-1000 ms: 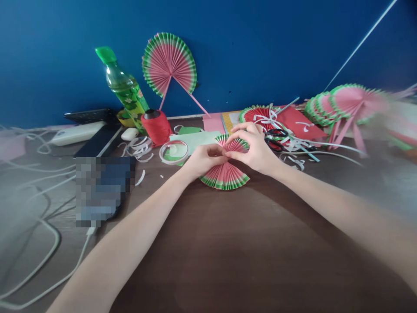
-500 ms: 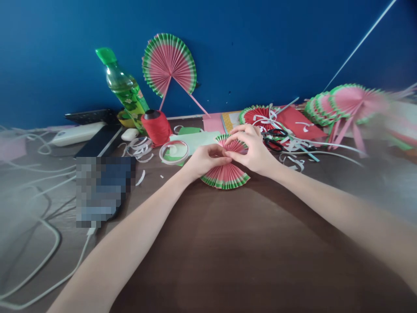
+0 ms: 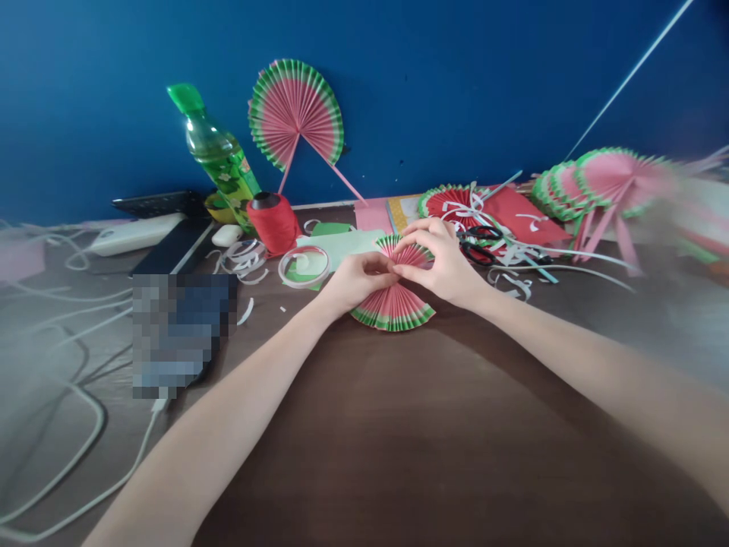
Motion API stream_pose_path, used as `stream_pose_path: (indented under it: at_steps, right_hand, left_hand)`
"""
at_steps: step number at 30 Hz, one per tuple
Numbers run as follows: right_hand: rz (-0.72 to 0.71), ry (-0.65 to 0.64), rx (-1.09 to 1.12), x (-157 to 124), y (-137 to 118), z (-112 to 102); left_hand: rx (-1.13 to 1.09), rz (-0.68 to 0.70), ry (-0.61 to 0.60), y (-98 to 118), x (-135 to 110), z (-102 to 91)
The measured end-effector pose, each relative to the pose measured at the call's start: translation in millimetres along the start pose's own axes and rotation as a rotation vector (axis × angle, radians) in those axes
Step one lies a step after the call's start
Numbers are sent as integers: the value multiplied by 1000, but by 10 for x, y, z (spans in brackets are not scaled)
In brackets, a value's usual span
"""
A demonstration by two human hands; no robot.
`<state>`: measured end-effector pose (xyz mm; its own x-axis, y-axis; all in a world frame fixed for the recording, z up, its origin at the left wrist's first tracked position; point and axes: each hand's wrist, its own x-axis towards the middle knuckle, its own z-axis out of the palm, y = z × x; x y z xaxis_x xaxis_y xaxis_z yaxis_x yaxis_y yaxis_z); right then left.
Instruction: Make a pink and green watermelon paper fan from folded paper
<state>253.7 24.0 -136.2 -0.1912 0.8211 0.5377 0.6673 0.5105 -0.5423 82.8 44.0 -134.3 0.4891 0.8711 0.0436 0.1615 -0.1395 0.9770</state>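
A pleated paper fan [image 3: 394, 308], pink with a green and white rim, is spread on the dark table beneath both hands. My left hand [image 3: 360, 281] is closed at the fan's centre from the left, thumb and fingers pinched together. From the right, my right hand [image 3: 431, 254] pinches at the same spot, its thumb and forefinger near the left fingertips. The fingers hide the middle of the fan, so any small piece held there cannot be made out.
A red thread spool [image 3: 274, 224], green bottle [image 3: 219, 156] and tape roll [image 3: 304, 266] stand left of the hands. Black scissors [image 3: 478, 243] lie among paper scraps at right. One finished fan [image 3: 297, 106] leans on the blue wall; several more fans [image 3: 609, 182] sit far right. Cables and a phone [image 3: 197, 327] lie left.
Almost nothing differs. My left thumb has shifted slightly at the fan's centre; both hands stay in the same place.
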Motion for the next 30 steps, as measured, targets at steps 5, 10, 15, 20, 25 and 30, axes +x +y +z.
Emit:
stream_pose_path:
  at_steps: [5, 10, 15, 20, 25, 30]
  right_hand:
    - [4, 6, 35, 5, 21, 2]
    - [-54, 53, 22, 9, 49, -26]
    - [-204, 106, -94, -20, 8, -26]
    - [-264, 142, -165, -52, -3, 20]
    - [-270, 134, -129, -73, 18, 60]
    - [-253, 121, -64, -78, 34, 85]
  left_hand:
    - [-32, -5, 20, 9, -4, 0]
    - [-115, 22, 12, -19, 14, -8]
    - [-129, 3, 34, -13, 13, -13]
    - [-127, 4, 67, -3, 5, 1]
    - [-116, 55, 78, -25, 1, 14]
    - [-119, 72, 43, -41, -8, 13]
